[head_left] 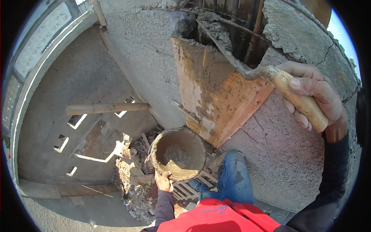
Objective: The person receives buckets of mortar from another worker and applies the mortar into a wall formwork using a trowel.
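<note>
My right hand (315,91) is closed around the wooden handle of a trowel (299,98). The trowel's blade, coated in wet mortar (216,29), reaches up and left over the top edge of a mortar-smeared wooden board (212,89). Behind that edge is an opening in the concrete with steel bars (253,33). Low in the middle, my left hand (164,181) grips the near rim of a bucket (154,149). The bucket is tilted, and some grey mortar lies at its bottom and along its inner side.
A rough concrete wall (141,58) surrounds the board. A wooden pole (108,108) juts out at left. Rubble (135,193) and a slatted pallet (183,190) lie below, near my legs in jeans (235,178). Further left is a concrete wall with small square holes (60,143).
</note>
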Tool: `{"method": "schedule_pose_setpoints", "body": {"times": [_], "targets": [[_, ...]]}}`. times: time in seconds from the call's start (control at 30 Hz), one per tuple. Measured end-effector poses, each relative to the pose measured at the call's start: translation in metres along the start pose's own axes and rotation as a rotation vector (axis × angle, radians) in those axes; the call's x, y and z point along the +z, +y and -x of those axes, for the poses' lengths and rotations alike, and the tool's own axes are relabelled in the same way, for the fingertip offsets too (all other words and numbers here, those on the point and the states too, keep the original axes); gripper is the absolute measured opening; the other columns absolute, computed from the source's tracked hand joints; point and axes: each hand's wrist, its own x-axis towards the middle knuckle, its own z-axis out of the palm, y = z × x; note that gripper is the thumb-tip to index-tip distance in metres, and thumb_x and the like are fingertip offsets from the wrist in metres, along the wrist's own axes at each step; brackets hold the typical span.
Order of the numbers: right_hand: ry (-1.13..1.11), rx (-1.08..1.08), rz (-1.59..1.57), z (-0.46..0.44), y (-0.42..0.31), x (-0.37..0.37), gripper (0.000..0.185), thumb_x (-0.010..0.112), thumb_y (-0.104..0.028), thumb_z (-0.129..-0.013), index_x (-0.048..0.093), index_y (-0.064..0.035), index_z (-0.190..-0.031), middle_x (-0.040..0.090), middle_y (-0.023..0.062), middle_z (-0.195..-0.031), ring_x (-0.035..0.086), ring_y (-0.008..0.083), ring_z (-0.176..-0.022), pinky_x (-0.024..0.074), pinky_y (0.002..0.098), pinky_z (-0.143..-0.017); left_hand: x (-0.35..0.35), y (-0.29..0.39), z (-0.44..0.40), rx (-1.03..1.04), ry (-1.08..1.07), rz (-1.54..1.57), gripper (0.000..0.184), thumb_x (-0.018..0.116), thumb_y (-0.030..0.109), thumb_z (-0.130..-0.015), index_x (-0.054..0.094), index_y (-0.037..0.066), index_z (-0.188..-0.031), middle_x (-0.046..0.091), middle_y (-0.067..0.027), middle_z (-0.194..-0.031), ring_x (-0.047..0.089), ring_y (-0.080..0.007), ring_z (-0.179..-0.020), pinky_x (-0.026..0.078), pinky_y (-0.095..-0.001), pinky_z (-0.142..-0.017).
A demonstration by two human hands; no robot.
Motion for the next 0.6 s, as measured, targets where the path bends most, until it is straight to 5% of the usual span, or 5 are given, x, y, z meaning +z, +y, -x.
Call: {"method": "schedule_pose_setpoints", "body": {"times": [0.17, 0.2, 0.33, 0.43, 0.6], "targets": [[0.143, -0.047, 0.209, 0.018, 0.031, 0.030, 0.048, 0.055, -0.027, -0.088, 0.055, 0.0061, -0.123, 0.061, 0.0126, -0.080, 0.062, 0.0118, -0.055, 0.0496, 0.0247, -0.045, 0.011, -0.007, 0.006, -0.033, 0.010, 0.039, 0.055, 0.049, -0.008, -0.074, 0.050, 0.008, -0.126, 0.060, -0.0060, -0.097, 0.065, -0.0205, -0.076, 0.062, -0.0375, -0.061], [0.088, -0.092, 0.210, 0.016, 0.054, 0.033, 0.049, 0.057, -0.023, -0.084, 0.056, 0.0040, -0.125, 0.061, 0.0123, -0.088, 0.065, 0.0157, -0.076, 0.0538, 0.0349, -0.063, 0.006, -0.014, 0.002, -0.012, -0.020, -0.002, 0.054, 0.049, -0.007, -0.074, 0.049, 0.008, -0.126, 0.059, -0.0060, -0.098, 0.065, -0.0201, -0.076, 0.062, -0.0359, -0.062], [-0.154, -0.090, 0.474, -0.006, 0.169, 0.086, 0.049, 0.059, -0.013, -0.079, 0.056, -0.0011, -0.127, 0.063, 0.0182, -0.097, 0.065, 0.0319, -0.088, 0.0510, 0.0447, -0.076, 0.032, 0.006, 0.015, 0.078, -0.014, -0.057, 0.041, 0.054, -0.006, -0.078, 0.051, 0.003, -0.118, 0.061, -0.0045, -0.087, 0.062, -0.0139, -0.070, 0.054, -0.0284, -0.060], [-0.204, -0.060, 0.966, -0.040, 0.265, 0.124, 0.046, 0.058, -0.008, -0.080, 0.055, -0.0038, -0.125, 0.061, 0.0241, -0.103, 0.063, 0.0420, -0.090, 0.0505, 0.0496, -0.076, 0.038, 0.008, 0.010, 0.174, 0.021, -0.153, 0.044, 0.056, -0.007, -0.076, 0.053, -0.002, -0.120, 0.061, -0.0048, -0.091, 0.061, -0.0119, -0.074, 0.052, -0.0264, -0.064], [-0.109, -0.377, 0.923, -0.068, 0.331, 0.213, 0.039, 0.054, -0.009, -0.085, 0.054, -0.0104, -0.124, 0.058, 0.0213, -0.100, 0.064, 0.0387, -0.086, 0.0533, 0.0478, -0.067, 0.045, 0.019, -0.004, 0.293, -0.036, -0.268, 0.043, 0.057, -0.007, -0.076, 0.055, -0.003, -0.118, 0.063, -0.0028, -0.092, 0.060, -0.0107, -0.079, 0.051, -0.0257, -0.074]]}}
